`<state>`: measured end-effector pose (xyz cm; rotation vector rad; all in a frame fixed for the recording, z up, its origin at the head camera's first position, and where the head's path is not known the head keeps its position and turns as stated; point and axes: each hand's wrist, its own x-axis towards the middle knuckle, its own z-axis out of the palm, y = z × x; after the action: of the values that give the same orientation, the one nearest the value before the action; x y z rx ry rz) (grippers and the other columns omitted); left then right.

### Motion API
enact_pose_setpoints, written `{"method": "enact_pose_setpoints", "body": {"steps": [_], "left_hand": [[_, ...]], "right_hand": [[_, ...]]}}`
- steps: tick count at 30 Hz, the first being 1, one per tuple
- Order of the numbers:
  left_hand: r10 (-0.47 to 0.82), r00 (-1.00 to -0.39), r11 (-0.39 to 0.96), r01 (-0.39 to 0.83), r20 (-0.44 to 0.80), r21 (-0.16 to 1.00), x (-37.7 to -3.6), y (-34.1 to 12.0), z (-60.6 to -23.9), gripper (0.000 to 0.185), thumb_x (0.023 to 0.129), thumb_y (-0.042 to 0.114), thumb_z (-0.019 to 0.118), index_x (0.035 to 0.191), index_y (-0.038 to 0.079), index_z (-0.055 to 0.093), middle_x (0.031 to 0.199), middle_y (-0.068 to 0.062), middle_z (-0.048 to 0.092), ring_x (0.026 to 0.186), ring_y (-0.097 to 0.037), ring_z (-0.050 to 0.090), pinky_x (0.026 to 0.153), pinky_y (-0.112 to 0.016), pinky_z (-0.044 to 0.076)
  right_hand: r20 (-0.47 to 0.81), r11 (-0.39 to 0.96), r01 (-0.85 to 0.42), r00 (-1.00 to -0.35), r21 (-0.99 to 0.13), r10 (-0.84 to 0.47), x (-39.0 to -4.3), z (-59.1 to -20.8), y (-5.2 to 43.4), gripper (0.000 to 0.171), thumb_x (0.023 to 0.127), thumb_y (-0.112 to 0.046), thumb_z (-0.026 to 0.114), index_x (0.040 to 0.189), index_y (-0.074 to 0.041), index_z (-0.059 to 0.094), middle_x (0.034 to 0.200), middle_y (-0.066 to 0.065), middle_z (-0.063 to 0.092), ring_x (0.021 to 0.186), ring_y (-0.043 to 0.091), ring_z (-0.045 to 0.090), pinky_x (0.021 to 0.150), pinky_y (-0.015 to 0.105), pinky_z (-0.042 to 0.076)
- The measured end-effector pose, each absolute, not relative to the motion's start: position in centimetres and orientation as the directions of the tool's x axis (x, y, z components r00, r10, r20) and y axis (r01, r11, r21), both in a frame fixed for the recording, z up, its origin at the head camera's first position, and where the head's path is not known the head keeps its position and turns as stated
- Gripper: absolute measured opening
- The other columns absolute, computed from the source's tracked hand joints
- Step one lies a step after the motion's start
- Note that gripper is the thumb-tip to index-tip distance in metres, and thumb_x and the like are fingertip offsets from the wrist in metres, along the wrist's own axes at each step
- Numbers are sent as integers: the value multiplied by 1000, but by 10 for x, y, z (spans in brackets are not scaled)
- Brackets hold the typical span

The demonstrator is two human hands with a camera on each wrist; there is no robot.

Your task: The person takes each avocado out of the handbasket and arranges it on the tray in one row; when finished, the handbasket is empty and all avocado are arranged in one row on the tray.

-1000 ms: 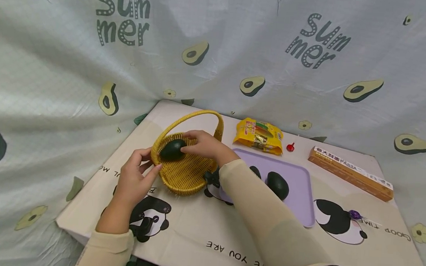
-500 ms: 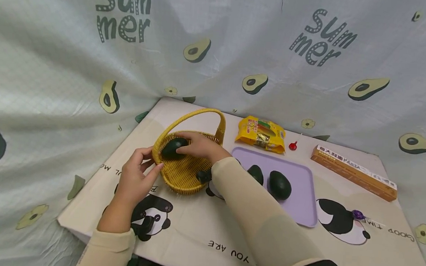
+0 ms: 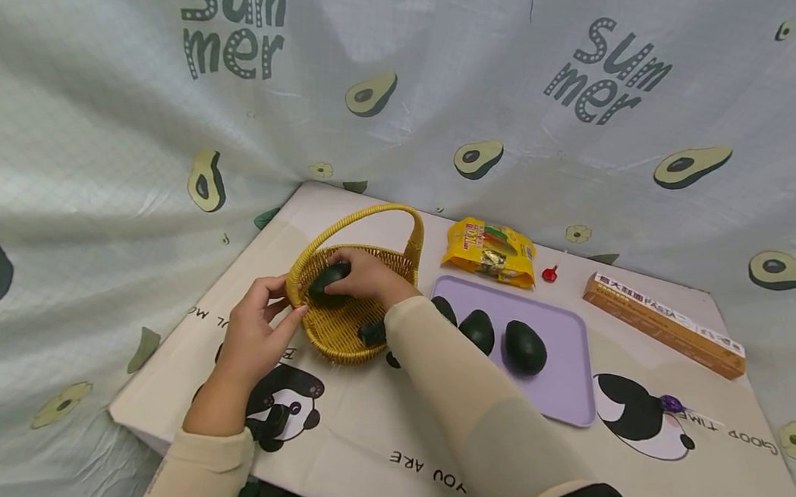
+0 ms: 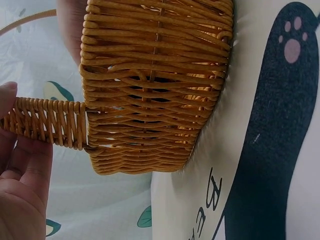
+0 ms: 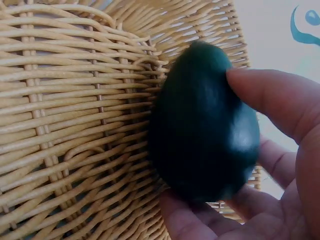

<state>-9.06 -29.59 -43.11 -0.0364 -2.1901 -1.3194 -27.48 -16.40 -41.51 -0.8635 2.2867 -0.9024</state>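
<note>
L hand (image 3: 256,329) steadies the basket (image 3: 338,328) rim, fingers pinching the handle base. R hand (image 3: 367,277) wraps the avocado (image 3: 328,281), low inside the basket. Best set it on the weave, then uncurl fingers w/o rolling it.

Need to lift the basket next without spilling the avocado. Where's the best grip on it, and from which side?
Judging by its pose, take the yellow basket by the top of its handle arch, coming from above. The arch stands upright and free; the right hand with the avocado fills the bowl, and the left hand is at the rim.
</note>
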Motion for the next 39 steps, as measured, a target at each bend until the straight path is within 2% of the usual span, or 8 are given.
{"method": "enact_pose_setpoints", "body": {"steps": [4, 13, 16, 22, 27, 30, 36, 39], "left_hand": [[-261, -831, 511, 312, 491, 801, -91, -296, -431, 48, 88, -10, 74, 131, -3, 53, 134, -17, 59, 122, -33, 61, 105, -16, 51], [-256, -834, 535, 299, 489, 790, -93, -296, -431, 47, 88, -9, 74, 129, -4, 52, 134, -18, 59, 122, -34, 62, 105, -22, 53], [-260, -837, 538, 288, 481, 792, -93, -295, -430, 47, 88, -9, 74, 129, -2, 52, 133, -18, 60, 122, -33, 62, 105, -21, 53], [-275, -844, 535, 264, 461, 803, -90, -293, -428, 47, 89, -7, 74, 130, -2, 53, 132, -18, 60, 125, -31, 62, 104, -21, 53], [-281, -842, 541, 257, 460, 801, -90, -292, -427, 47, 89, -6, 74, 131, -2, 52, 134, -17, 60, 126, -33, 61, 105, -27, 54], [-283, -842, 546, 252, 459, 799, -90, -292, -427, 47, 90, -5, 74, 131, -1, 52, 135, -16, 60, 126, -32, 62, 105, -28, 54], [-291, -842, 546, 243, 454, 801, -90, -292, -428, 47, 90, -4, 74, 132, 0, 52, 133, -16, 61, 125, -32, 62, 105, -27, 54], [-296, -842, 551, 234, 450, 801, -89, -291, -428, 47, 90, -4, 74, 132, -1, 52, 132, -18, 61, 124, -33, 63, 105, -28, 54]], "right_hand": [[-246, 591, -351, -671, -726, -700, -275, -418, -165, 41, 86, -27, 85, 119, -16, 62, 119, 2, 62, 104, 18, 60, 89, 28, 57], [-270, 614, -401, -642, -679, -717, -275, -412, -163, 46, 79, -20, 91, 113, -20, 60, 120, 1, 60, 105, 17, 59, 88, 27, 56], [-289, 632, -422, -632, -651, -719, -274, -410, -162, 49, 79, -19, 91, 117, -19, 61, 126, 3, 60, 108, 18, 59, 91, 29, 56], [-322, 652, -431, -618, -624, -717, -271, -407, -159, 67, 82, -22, 88, 142, -22, 58, 148, 5, 55, 127, 19, 56, 107, 33, 54], [-289, 625, -456, -610, -633, -738, -272, -401, -150, 60, 86, -32, 84, 140, -23, 61, 148, 2, 55, 128, 18, 55, 112, 36, 51], [-257, 597, -478, -600, -644, -758, -273, -398, -144, 53, 88, -38, 81, 136, -22, 63, 143, 2, 58, 122, 18, 56, 107, 36, 53], [-249, 579, -480, -588, -659, -770, -269, -393, -133, 43, 91, -43, 73, 125, -20, 65, 125, 3, 64, 102, 18, 62, 82, 29, 59], [-215, 556, -471, -599, -685, -771, -266, -391, -125, 39, 94, -45, 69, 124, -21, 64, 128, 4, 63, 104, 20, 62, 83, 30, 59]]}}
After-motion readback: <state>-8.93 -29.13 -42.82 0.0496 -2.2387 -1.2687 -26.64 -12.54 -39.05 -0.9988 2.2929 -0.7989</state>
